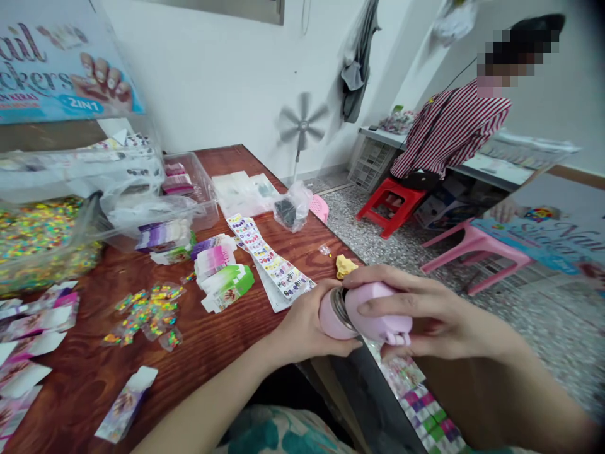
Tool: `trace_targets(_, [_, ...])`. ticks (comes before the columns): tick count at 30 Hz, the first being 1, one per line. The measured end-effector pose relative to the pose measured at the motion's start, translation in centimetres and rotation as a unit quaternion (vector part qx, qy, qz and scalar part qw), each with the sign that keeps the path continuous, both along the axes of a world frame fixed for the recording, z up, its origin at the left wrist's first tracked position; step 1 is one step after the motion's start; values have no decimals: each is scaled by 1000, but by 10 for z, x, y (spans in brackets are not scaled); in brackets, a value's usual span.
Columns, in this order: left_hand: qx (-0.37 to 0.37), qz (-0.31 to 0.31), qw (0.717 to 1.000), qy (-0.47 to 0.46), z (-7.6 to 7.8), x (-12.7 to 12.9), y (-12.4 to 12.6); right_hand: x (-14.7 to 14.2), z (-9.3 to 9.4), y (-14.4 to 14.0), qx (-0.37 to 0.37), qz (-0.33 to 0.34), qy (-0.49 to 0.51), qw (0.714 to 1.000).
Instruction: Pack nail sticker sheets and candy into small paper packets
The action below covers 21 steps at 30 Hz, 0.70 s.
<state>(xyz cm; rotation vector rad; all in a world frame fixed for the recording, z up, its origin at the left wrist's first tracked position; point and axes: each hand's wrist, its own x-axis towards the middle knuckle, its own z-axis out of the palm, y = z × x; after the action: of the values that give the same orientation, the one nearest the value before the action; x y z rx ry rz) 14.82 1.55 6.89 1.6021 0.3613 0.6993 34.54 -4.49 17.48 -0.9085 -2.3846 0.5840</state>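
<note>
My left hand [307, 321] is wrapped round the body of a pink thermos bottle [333, 318], tilted above the table's front right edge. My right hand [416, 309] grips the bottle's pink lid [375, 309], which has a small hinge-like clip at its lower end. A ring of bare steel neck [341, 307] shows between body and lid; whether the lid still touches the neck I cannot tell. Just beyond my hands lies a crumpled yellow piece [346, 267]. Sheets of nail stickers [271, 258] stretch across the table to the left of it.
On the wooden table [203, 372] are small filled packets [151, 312], folded cartons [224, 284] and a clear plastic bin [203, 189]. A box of small cartons [430, 416] stands low at right. Beyond are a fan [303, 126], a red stool [392, 202] and a seated person [454, 132].
</note>
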Motion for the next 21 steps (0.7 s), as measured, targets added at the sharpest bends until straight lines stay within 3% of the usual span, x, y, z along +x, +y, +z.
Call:
trace_targets(10, [22, 8, 1000, 7, 1, -4, 2, -2, 0, 1, 10, -13, -1, 1000])
trace_targets(21, [28, 4, 999, 23, 6, -1, 1, 0, 0, 8, -46, -8, -1, 999])
